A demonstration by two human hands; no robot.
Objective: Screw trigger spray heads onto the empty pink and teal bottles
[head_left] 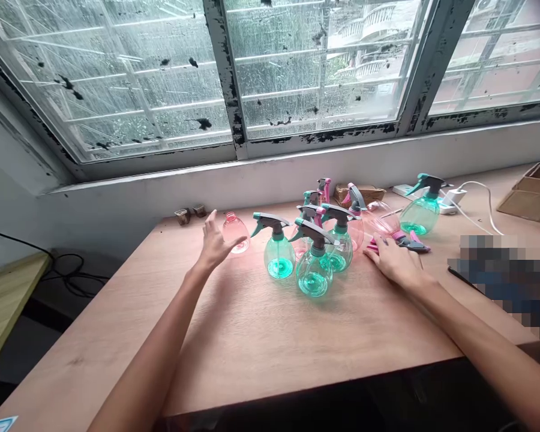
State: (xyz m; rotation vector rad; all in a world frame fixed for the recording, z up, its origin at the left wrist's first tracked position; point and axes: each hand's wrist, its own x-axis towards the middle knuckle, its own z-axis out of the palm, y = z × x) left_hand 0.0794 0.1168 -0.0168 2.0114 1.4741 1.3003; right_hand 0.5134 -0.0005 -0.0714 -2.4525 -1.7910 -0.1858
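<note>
My left hand [215, 243] is open, its fingers spread beside a pink bottle body without a spray head [236, 231] that stands on the wooden table [261, 342]. My right hand [393, 259] lies flat on the table, fingers stretched out, touching a loose pink and grey spray head [407, 241]. Between my hands stands a cluster of several round spray bottles, green ones in front [314, 270] [279, 252] and pink ones behind [354, 222].
Another green spray bottle [420, 207] stands at the back right next to a white power strip [450, 201] with a cable. A cardboard box [533, 192] sits at the far right. A window sill and a dirty window run behind the table.
</note>
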